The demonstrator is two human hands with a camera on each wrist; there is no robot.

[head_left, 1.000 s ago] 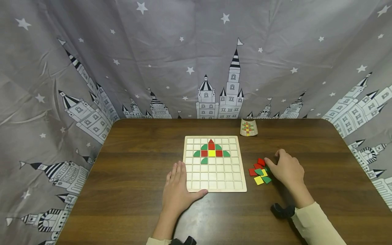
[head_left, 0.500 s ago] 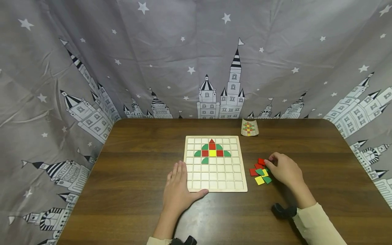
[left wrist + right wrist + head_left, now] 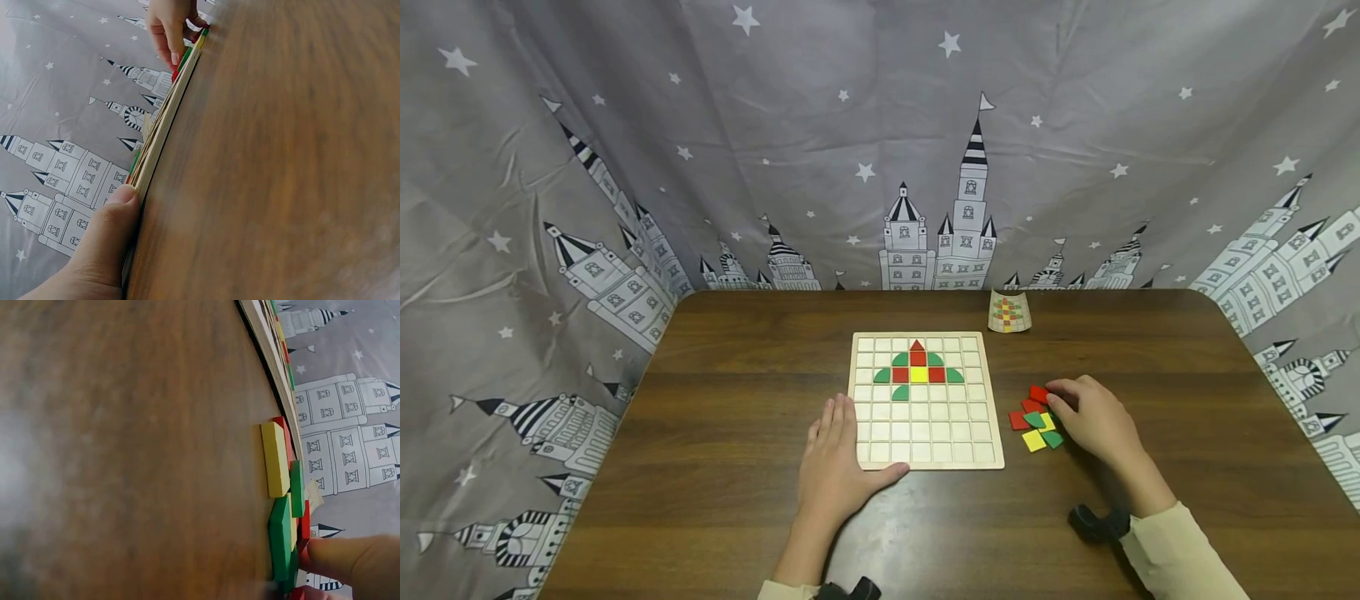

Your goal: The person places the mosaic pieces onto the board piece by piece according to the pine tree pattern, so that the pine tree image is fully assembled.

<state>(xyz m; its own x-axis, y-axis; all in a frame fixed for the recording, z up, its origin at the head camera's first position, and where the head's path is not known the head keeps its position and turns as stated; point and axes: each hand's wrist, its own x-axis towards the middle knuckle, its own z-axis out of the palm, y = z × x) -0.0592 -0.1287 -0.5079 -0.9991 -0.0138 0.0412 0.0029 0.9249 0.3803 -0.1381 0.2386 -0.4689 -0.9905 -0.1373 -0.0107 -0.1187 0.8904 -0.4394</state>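
My left hand (image 3: 837,471) lies along the left front corner of the wooden grid board (image 3: 940,432), thumb on its front edge. On the board, red, green and yellow tiles form a pattern topped by a red triangle (image 3: 917,346). To its right, my right hand (image 3: 1097,419) reaches into a loose pile of tiles, thumb and forefinger bent at a red tile (image 3: 1037,393). In the right wrist view, the thumb (image 3: 337,557) presses against red at the far end of the pile. A yellow tile (image 3: 275,459) and a green tile (image 3: 280,540) lie nearer.
A small curved pattern card (image 3: 1009,312) stands at the back of the brown table (image 3: 737,400), showing a coloured tree shape. Behind the table hangs a grey curtain (image 3: 805,125) printed with castles and stars. Each wrist wears a black camera strap (image 3: 1099,523).
My right hand stays at the pile, its thumb and forefinger shifting slightly around the red tile. The left hand and the tiles on the board have not moved.
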